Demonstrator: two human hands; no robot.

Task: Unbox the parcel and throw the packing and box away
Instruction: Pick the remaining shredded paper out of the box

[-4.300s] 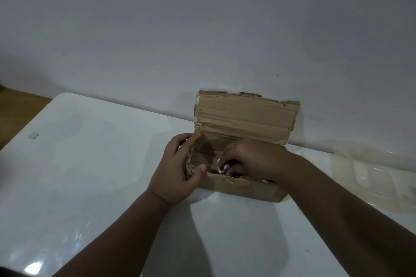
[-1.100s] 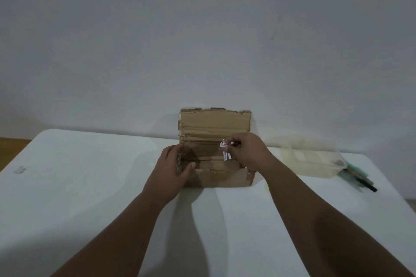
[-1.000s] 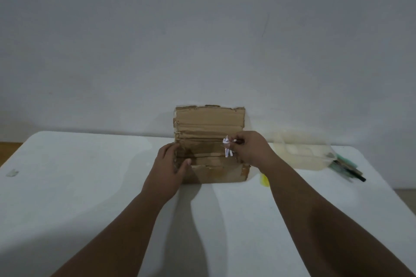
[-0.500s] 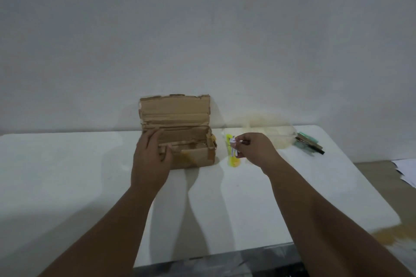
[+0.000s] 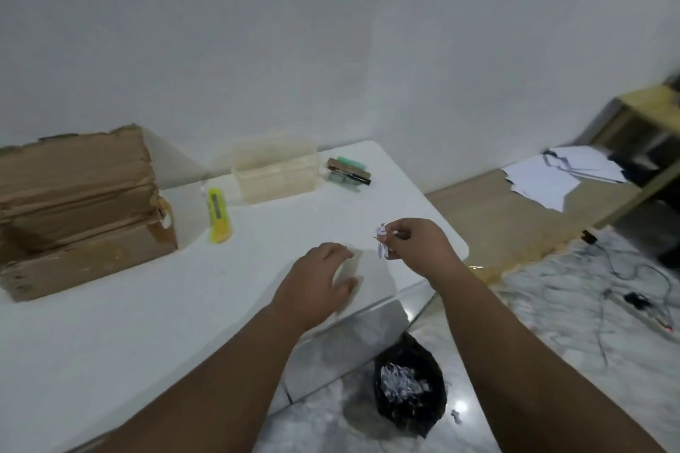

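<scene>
Bench (image 5: 110, 324) under me, open box (image 5: 81, 217) at 10 o'clock, black bin bag (image 5: 408, 397) on floor at 5. Left hand (image 5: 316, 287) spread, empty. Right hand (image 5: 419, 246) pinches white packing scraps (image 5: 382, 245); loose pinch or early release could scatter them beside the bag.

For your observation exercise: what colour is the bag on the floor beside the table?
Black, with pale shredded scraps inside the bag; it shows in the head view, the only one.

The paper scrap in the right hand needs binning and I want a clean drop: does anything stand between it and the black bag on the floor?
Nothing visible does. The paper scrap, pinched in the right hand, hangs near the table corner; the black bag sits open below.
</scene>
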